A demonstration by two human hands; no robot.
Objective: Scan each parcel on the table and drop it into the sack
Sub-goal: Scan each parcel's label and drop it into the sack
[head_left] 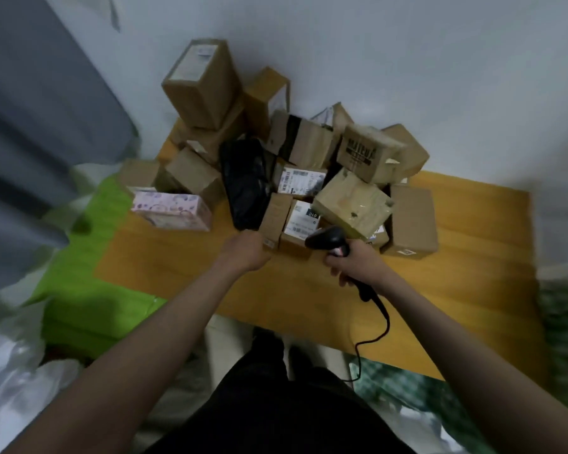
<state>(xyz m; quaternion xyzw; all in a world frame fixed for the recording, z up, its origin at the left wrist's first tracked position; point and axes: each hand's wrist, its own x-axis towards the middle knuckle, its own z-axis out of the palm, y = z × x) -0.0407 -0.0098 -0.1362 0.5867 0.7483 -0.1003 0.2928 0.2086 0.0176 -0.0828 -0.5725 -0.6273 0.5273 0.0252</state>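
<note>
Scanner aimed at the front of the pile, left hand reaching for a box.

The right hand grips the scanner, its head pointing up-left at the labelled parcel at the near edge of the heap on the counter. The left hand touches the narrow box just left of that parcel; its fingers are hidden behind the knuckles, so I cannot tell whether they grip. That box stands with its long axis running away from the person, directly above the left hand in the frame, so the left hand is the nearer. The green sack lies at lower left, beside the counter, apparently the drop point.
</note>
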